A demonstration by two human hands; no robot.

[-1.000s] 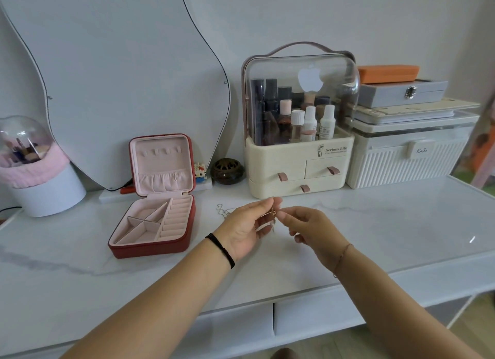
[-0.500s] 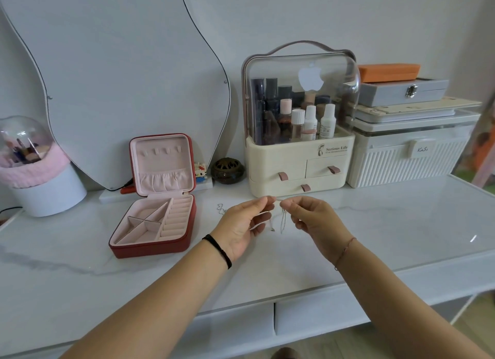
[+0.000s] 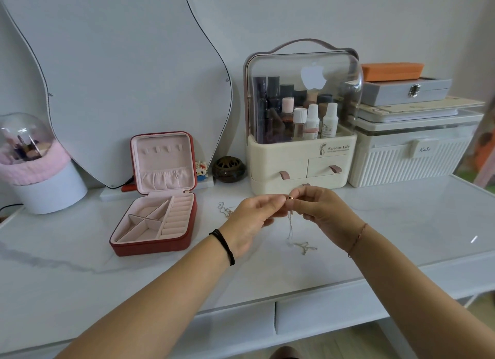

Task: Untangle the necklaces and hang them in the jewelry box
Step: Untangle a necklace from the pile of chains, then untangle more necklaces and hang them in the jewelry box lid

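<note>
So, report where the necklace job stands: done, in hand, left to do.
Done: only the red jewelry box stands open; its lid hooks are bare, so nothing is hung. In hand: the left hand and right hand pinch a thin chain, its lower end trailing on the tabletop. Left: freeing it, the second chain beside the left hand, and hanging both.

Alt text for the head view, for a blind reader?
The left hand and right hand pinch a thin necklace above the white tabletop, its lower end trailing onto the surface. An open red jewelry box stands to their left.
</note>
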